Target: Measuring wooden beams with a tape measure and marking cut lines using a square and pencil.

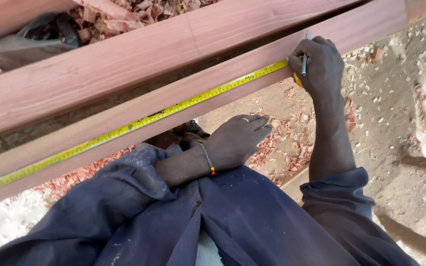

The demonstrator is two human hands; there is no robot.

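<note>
A long reddish wooden plank point(203, 88) runs slantwise across the view, with a yellow tape measure point(139, 123) stretched along its near edge. My right hand point(319, 66) rests on the plank at the tape's right end, closed on the yellow tape case and a pen point(304, 54) that points up at the wood. My left hand point(235, 140) hangs below the plank with fingers curled loosely, a ring on one finger and a beaded bracelet at the wrist; it holds nothing. Dark blue sleeves cover both arms.
A second, wider reddish board point(124, 54) lies beyond the first, with a dark gap between them. Red wood shavings point(282, 148) and pale chips litter the sandy ground point(400, 108) below. More shavings are heaped at the top point(119, 17).
</note>
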